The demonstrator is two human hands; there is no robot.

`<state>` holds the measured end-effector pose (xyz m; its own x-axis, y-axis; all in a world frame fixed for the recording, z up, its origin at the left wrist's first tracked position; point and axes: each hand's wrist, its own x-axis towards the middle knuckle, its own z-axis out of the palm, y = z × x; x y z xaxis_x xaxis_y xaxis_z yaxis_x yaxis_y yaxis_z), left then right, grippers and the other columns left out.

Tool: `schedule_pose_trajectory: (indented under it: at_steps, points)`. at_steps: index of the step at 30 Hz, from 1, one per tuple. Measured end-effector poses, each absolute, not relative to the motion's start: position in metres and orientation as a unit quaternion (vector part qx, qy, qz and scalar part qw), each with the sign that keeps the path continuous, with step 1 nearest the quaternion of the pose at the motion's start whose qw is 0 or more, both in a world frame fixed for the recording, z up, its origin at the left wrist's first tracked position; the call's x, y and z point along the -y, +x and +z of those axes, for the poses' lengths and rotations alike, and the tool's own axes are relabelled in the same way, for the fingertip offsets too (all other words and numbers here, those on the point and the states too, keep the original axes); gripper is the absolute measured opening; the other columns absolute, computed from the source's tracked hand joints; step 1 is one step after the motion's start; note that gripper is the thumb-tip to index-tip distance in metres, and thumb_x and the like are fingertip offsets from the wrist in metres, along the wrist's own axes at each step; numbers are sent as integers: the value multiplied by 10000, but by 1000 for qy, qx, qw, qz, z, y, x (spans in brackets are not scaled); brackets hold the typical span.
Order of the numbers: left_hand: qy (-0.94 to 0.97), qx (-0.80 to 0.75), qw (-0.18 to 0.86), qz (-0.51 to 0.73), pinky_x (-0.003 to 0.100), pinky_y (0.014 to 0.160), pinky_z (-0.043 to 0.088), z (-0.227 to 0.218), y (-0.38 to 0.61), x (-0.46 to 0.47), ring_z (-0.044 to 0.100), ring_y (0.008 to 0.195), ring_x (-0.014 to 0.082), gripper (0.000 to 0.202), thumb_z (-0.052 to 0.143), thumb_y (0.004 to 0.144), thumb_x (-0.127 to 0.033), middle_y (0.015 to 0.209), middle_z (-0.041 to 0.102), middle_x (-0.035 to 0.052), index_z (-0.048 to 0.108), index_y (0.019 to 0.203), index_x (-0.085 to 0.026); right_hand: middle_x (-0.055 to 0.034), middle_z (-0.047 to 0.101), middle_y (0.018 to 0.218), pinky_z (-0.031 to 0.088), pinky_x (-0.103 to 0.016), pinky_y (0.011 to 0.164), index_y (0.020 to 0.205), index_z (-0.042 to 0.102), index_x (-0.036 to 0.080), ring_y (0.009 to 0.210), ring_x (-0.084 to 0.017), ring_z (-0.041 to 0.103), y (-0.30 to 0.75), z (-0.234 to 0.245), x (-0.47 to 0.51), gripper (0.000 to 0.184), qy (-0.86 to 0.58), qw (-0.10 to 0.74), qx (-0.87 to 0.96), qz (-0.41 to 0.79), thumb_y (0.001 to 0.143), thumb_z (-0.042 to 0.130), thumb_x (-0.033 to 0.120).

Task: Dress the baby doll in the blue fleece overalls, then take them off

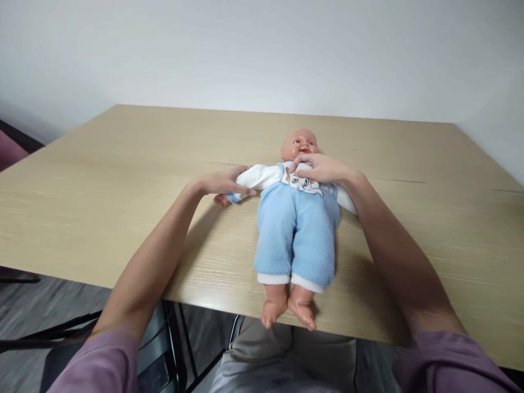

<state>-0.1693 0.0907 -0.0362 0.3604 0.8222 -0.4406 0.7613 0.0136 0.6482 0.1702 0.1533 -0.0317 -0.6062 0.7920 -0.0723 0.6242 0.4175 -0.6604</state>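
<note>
A baby doll (295,218) in fuzzy blue trousers and a white top lies on its back on the wooden table, its head towards the wall and its bare feet at the near edge. My left hand (225,183) is closed around the doll's outstretched sleeve, thumb on one side and fingers on the other, just above the doll's small hand. On the doll's chest rests my right hand (321,167), below the chin, its fingers bent and apart over the animal picture on the top. My right wrist partly hides the doll's other arm.
The wooden table (123,191) reaches back to a pale wall (262,54), with seam lines across its top. A black folding chair (174,344) stands under the near edge at the left. Something pink with a dark edge (12,147) shows at the far left.
</note>
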Motion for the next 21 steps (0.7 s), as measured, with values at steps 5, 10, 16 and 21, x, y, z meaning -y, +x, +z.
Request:
schedule_pose_trajectory:
  at_steps: [5,10,16,21]
  points:
    - [702,-578,390,147,381,628,639,-63,-184,-76,784,922,317,1003,864,831,-815,1305,776,153,570,1617,-266,-76,861,1271,615,-479,1070,1067,834,266,1189,-344,777,170,-34,-143,215,-449,194,823,289,895,777,382]
    - [752,-530,311,236,535,1160,617,-86,-188,-75,719,1373,414,929,811,869,-840,1544,739,160,654,1529,-205,-132,852,1231,616,-546,1046,1212,772,255,1093,-357,787,195,-50,-112,356,-495,292,794,197,972,758,517]
    - [792,-512,231,239,558,1219,557,-95,-196,-78,698,1414,422,945,759,913,-841,1608,705,194,611,1567,-175,-173,800,1310,530,-719,1167,1331,713,304,1250,-467,727,285,-94,-64,455,-513,315,798,27,1034,692,647]
    - [806,-490,118,310,547,1294,483,-84,-179,-72,633,1430,383,753,655,1031,-757,1600,678,200,608,1537,-201,-211,775,1310,555,-707,1126,1415,706,262,1225,-477,720,352,-127,-42,665,-529,292,796,35,980,715,765]
